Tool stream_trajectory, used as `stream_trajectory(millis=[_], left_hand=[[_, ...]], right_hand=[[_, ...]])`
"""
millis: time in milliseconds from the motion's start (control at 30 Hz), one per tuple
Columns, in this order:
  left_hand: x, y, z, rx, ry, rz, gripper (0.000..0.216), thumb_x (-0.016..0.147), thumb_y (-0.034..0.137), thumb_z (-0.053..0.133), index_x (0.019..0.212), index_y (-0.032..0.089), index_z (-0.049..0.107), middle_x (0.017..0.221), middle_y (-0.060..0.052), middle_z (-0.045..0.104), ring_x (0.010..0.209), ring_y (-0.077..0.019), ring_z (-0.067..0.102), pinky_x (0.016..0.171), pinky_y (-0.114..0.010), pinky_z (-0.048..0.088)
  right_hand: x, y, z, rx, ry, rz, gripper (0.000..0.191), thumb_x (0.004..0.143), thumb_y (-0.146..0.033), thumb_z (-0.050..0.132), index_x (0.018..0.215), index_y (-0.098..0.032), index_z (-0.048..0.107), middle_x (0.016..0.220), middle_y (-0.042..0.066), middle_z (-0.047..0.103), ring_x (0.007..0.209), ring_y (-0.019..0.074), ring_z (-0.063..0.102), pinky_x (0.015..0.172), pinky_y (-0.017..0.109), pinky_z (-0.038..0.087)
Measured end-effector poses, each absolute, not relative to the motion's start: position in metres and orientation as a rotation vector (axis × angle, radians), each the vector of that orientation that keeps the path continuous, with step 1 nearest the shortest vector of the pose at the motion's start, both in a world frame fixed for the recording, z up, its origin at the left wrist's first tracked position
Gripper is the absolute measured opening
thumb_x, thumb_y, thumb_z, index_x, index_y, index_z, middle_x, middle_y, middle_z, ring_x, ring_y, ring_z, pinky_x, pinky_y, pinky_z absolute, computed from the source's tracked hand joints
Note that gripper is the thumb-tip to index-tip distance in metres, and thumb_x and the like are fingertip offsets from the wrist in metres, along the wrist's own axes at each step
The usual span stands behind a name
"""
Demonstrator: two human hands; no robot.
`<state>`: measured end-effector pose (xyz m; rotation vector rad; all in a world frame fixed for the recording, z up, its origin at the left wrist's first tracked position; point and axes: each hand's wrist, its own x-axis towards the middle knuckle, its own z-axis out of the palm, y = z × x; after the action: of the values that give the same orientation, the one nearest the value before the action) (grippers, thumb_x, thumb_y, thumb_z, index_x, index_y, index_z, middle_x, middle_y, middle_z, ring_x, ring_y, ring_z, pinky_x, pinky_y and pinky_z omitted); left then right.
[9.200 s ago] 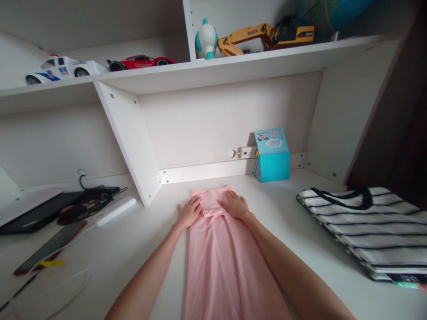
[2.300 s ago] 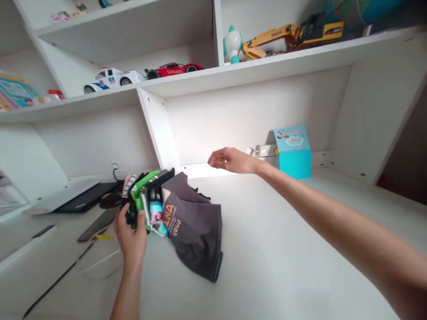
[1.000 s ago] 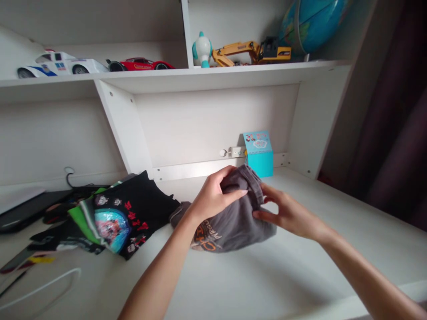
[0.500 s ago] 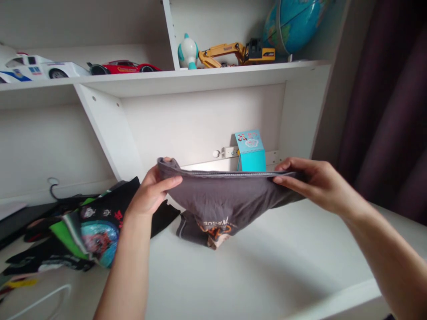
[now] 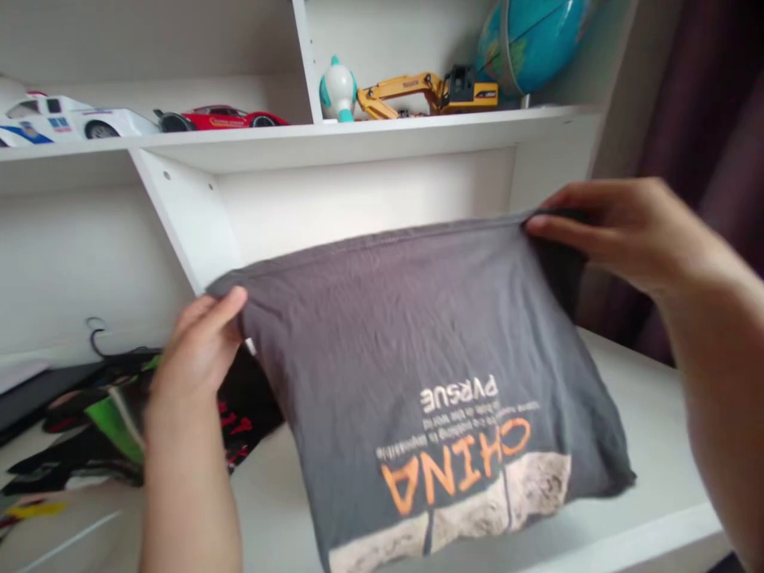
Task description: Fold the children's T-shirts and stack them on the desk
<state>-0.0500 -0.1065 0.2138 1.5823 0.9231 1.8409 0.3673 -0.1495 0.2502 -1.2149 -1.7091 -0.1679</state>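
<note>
A dark grey T-shirt (image 5: 411, 318) hangs spread between my hands, its printed lettering upside down and a pale patterned band low on the front. My left hand (image 5: 200, 338) pinches the upper left corner, thumb on the near side. Higher up, my right hand (image 5: 621, 227) grips the upper right of the hem between thumb and fingers. The top edge slants up towards the right. Its lower part hangs in front of the white desk (image 5: 650, 414).
Dark printed clothes (image 5: 113, 422) and a black hanger (image 5: 99, 342) lie at the left. On the shelf (image 5: 370, 135) above stand a white toy car (image 5: 72, 119), a red toy car (image 5: 220, 118), a toy excavator (image 5: 430, 91) and a globe (image 5: 531, 44). A dark curtain (image 5: 674, 103) hangs at the right.
Both hands have moved apart, the right one up and to the right, the left one leftward. The T-shirt has opened out, showing its print and covering the blue calendar behind.
</note>
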Motion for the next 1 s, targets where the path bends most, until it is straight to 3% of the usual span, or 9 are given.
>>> stream_trajectory(millis=[100,167,300,433,500,600,767,900,1000], left_hand=[[-0.039,-0.057,0.206,1.58,1.102,1.599,0.033,0.061,0.033,0.072,0.053,0.015,0.046,0.042,0.009,0.042,0.036,-0.003,0.038,0.039,-0.016,0.033],[-0.029,-0.035,0.215,1.585,1.149,1.666,0.034,0.066,0.032,0.069,0.052,0.016,0.042,0.039,0.011,0.035,0.031,-0.0019,0.036,0.035,-0.014,0.027],[-0.013,-0.047,0.262,1.678,0.871,2.127,0.022,0.077,0.031,0.06,0.065,0.015,0.05,0.05,0.009,0.048,0.053,-0.0077,0.062,0.047,-0.013,0.041],[-0.014,-0.105,0.278,1.918,0.723,2.297,0.02,0.08,0.033,0.058,0.081,0.013,0.06,0.068,0.004,0.061,0.064,-0.0111,0.065,0.06,-0.022,0.05],[-0.022,-0.132,0.26,2.122,0.886,2.034,0.022,0.08,0.034,0.057,0.087,0.015,0.065,0.072,0.001,0.065,0.063,-0.0121,0.064,0.066,-0.025,0.051],[-0.036,-0.159,0.215,2.47,1.091,1.195,0.017,0.078,0.032,0.058,0.085,0.022,0.07,0.077,0.0,0.068,0.07,-0.0155,0.063,0.066,-0.022,0.049],[-0.042,-0.185,0.148,2.384,0.99,0.099,0.023,0.078,0.026,0.057,0.096,0.033,0.069,0.093,0.001,0.068,0.084,-0.0175,0.062,0.076,-0.022,0.045],[-0.026,-0.176,0.133,2.338,0.95,-0.013,0.031,0.076,0.031,0.059,0.107,0.031,0.064,0.094,-0.001,0.067,0.083,-0.0172,0.062,0.076,-0.024,0.045],[-0.002,-0.142,0.12,2.463,0.926,0.213,0.032,0.084,0.031,0.047,0.113,0.024,0.061,0.111,-0.004,0.062,0.1,-0.0175,0.057,0.091,-0.028,0.039]], right_hand=[[0.357,-0.097,0.249,-1.509,-1.825,-0.156,0.014,0.072,-0.031,0.063,0.067,-0.017,0.063,0.056,-0.001,0.057,0.055,0.0116,0.051,0.055,0.024,0.037],[0.351,-0.076,0.254,-1.573,-1.674,-0.219,0.011,0.073,-0.026,0.061,0.071,-0.016,0.063,0.055,-0.001,0.056,0.053,0.0117,0.052,0.057,0.025,0.038],[0.342,-0.092,0.275,-1.202,-1.268,-0.38,0.018,0.08,-0.029,0.052,0.094,-0.02,0.059,0.083,0.004,0.062,0.06,0.0144,0.058,0.056,0.028,0.044],[0.337,-0.15,0.27,-0.957,-1.291,-0.481,0.017,0.085,-0.038,0.047,0.099,-0.033,0.056,0.098,0.003,0.059,0.089,0.022,0.059,0.07,0.036,0.049],[0.341,-0.174,0.245,-1.075,-1.327,-0.435,0.017,0.085,-0.04,0.047,0.098,-0.035,0.056,0.094,0.002,0.06,0.09,0.0235,0.059,0.073,0.04,0.049],[0.361,-0.197,0.183,-1.315,-1.486,-0.304,0.019,0.08,-0.044,0.051,0.096,-0.035,0.059,0.095,0.004,0.062,0.086,0.027,0.061,0.067,0.042,0.052],[0.422,-0.218,0.063,-1.418,-2.107,0.043,0.023,0.074,-0.042,0.054,0.095,-0.05,0.058,0.086,-0.002,0.068,0.076,0.0256,0.066,0.06,0.035,0.058],[0.436,-0.215,0.04,-1.451,-2.305,0.268,0.043,0.074,-0.036,0.057,0.114,-0.052,0.05,0.097,0.0,0.067,0.085,0.0235,0.065,0.066,0.032,0.057],[0.41,-0.184,0.069,-1.442,-2.349,0.46,0.033,0.082,-0.036,0.048,0.114,-0.042,0.054,0.106,0.003,0.064,0.093,0.0237,0.062,0.073,0.036,0.054]])
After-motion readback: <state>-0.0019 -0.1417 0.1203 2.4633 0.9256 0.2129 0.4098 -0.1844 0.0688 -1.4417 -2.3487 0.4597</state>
